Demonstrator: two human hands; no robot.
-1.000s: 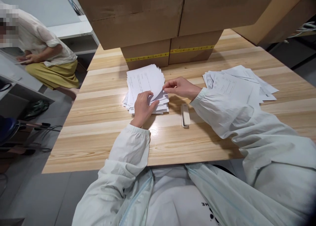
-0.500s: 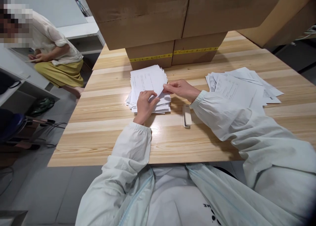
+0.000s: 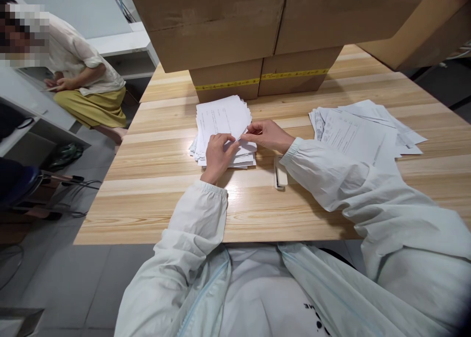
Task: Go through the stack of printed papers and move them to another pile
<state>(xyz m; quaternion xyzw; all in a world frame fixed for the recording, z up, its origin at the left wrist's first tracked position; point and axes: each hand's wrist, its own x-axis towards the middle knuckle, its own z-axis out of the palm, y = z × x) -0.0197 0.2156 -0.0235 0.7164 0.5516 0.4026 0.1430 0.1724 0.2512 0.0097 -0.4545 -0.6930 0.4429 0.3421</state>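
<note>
Right hand lowered toward left hand; both pinch top sheet's corner on paper stack. Step: separating sheet. Next likely needs clean peel.

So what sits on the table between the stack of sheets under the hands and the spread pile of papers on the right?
In the head view, a white stapler, partly under the right sleeve, and otherwise bare wooden table.
</note>
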